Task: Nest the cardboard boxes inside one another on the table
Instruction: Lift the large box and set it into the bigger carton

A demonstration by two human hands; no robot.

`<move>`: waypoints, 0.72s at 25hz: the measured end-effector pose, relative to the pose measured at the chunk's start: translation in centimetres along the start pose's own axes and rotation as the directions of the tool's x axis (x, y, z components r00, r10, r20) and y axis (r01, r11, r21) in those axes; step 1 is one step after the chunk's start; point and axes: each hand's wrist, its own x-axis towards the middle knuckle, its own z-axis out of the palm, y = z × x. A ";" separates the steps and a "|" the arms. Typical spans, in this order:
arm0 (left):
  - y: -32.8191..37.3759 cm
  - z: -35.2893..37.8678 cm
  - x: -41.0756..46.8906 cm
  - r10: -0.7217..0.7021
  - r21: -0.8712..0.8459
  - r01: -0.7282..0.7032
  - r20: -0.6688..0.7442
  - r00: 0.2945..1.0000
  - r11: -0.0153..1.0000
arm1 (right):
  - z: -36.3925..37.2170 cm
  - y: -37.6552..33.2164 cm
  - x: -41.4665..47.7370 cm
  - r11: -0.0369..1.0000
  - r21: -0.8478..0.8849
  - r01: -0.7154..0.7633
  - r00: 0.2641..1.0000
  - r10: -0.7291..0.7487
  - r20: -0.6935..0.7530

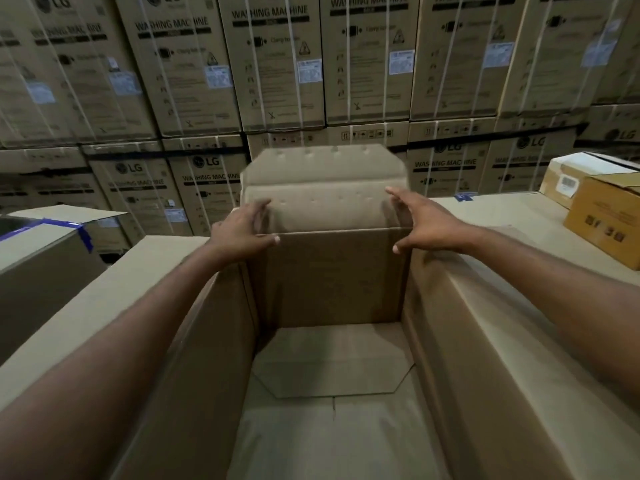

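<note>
Both bare forearms reach away from the camera over a large box (329, 278) that stands open just below, its side flaps (86, 323) folded outward to left and right. Its floor shows only its own bottom flaps. At the far wall the far flap (322, 178) stands upright and is blurred. The left hand (242, 226) is at the flap's left edge, thumb on the crease and fingers bent over the edge; the blur hides whether that grip pinches the card or only presses it. The right hand (426, 220) is at the flap's right edge with fingers straight and thumb spread wide, an open grip holding nothing. To the far right, on a tabletop (485, 213), a tan box (606, 233) sits just beside a pale box (568, 174), both well apart from the large box. On the left stands a taped box (41, 265) with blue tape at its corner. Stacked washing-machine cartons (277, 64) fill the background. Judging by this, the nesting has hardly begun: the outer box seems to be getting opened up, nothing is inside it yet, and the smaller boxes have yet to be brought over and set in.
</note>
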 end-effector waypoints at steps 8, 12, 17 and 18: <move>-4.0 2.2 1.0 -0.074 0.011 0.074 0.029 0.997 0.997 | 2.8 3.9 1.4 0.959 0.233 -0.160 0.985 0.170 -0.022; -4.4 2.5 1.1 -0.085 0.030 0.084 0.019 0.996 0.996 | 3.2 4.0 1.6 0.961 0.216 -0.172 0.983 0.182 -0.025; -3.6 2.0 0.7 -0.111 -0.065 0.112 0.027 0.993 0.992 | 3.0 2.9 0.2 0.973 0.132 -0.188 0.970 0.205 -0.131; -3.4 1.6 0.2 -0.114 -0.080 0.118 0.047 0.992 0.990 | 2.8 2.5 -0.6 0.979 0.023 -0.201 0.965 0.202 -0.167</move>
